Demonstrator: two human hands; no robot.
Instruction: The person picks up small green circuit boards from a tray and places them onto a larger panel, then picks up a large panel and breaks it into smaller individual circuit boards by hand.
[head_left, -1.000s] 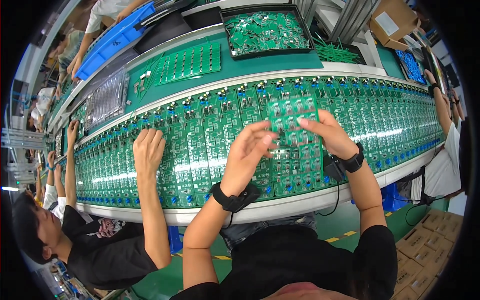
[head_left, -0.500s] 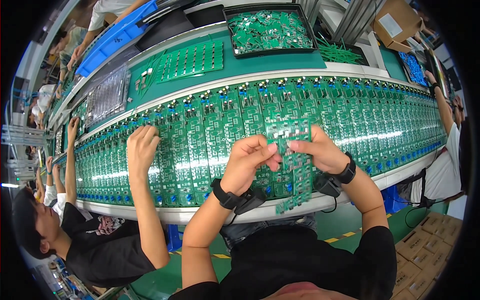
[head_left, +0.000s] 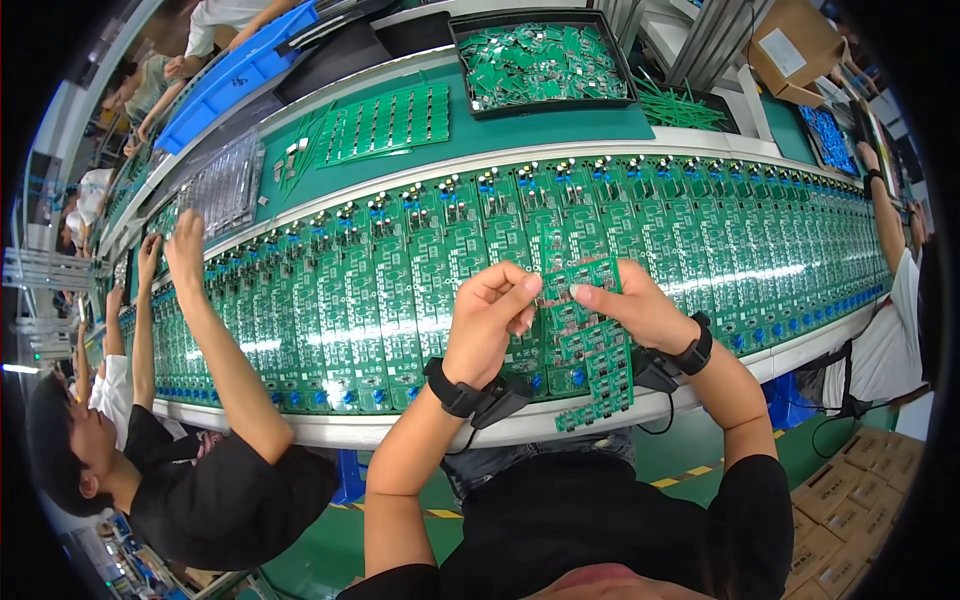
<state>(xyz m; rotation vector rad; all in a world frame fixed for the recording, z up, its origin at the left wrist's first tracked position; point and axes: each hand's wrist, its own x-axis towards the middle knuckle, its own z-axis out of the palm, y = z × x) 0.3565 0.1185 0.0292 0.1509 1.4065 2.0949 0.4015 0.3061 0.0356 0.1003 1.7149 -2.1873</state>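
Note:
In front of me, a green panel of small circuit boards [head_left: 592, 352] hangs above the line, its lower end staggered like steps. My right hand [head_left: 642, 308] is closed on its upper right part, with the thumb lying on the face. At the upper left edge my left hand [head_left: 492, 318] pinches a corner between thumb and fingers. Beneath both hands runs a long row of larger green circuit boards [head_left: 400, 300], set side by side with blue parts at their near ends. Black bands with small boxes sit on both my wrists.
Beyond the row lie a black tray [head_left: 548, 112] heaped with small boards, a set of board panels [head_left: 385, 128] and thin green strips [head_left: 680, 105]. A co-worker's arm [head_left: 225, 340] reaches over the line at left. A cardboard box [head_left: 790, 50] stands far right.
The panel has turned so its face shows more clearly, and my left hand has shifted slightly left and up. The left co-worker's arm has swung away to the far left.

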